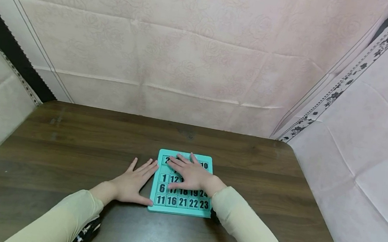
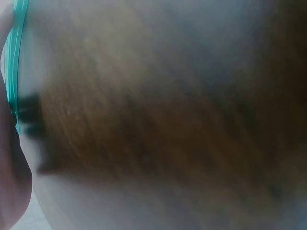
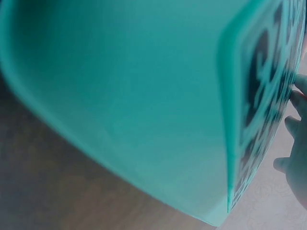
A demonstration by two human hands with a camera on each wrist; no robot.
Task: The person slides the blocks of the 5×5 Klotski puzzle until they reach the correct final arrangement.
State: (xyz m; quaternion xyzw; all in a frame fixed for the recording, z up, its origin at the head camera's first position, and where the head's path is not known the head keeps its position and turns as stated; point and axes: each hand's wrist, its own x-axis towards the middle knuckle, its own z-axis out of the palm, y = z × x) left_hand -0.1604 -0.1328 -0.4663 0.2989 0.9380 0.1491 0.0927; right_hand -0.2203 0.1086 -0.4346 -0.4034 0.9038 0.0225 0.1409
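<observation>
A teal number board [image 1: 181, 211], with rows of numbered square tiles, lies flat on the wooden table in the head view. The left hand [image 1: 131, 184] rests at its left edge, fingers spread and straight, thumb tip touching the lower left corner. Across the upper tiles lies the right hand [image 1: 193, 175], fingers extended and hiding several numbers. In the right wrist view the board's teal side [image 3: 120, 96] fills much of the frame, with fingertips at its far right. The left wrist view catches only a strip of the board's edge [image 2: 14, 57] beside the hand.
The brown wooden table [image 1: 87, 144] extends around the board. Pale patterned cloth [image 1: 186, 64] hangs behind the table's back edge, with more white cloth [image 1: 372, 165] at the right side. A dark band [image 1: 12, 46] runs along the left cloth.
</observation>
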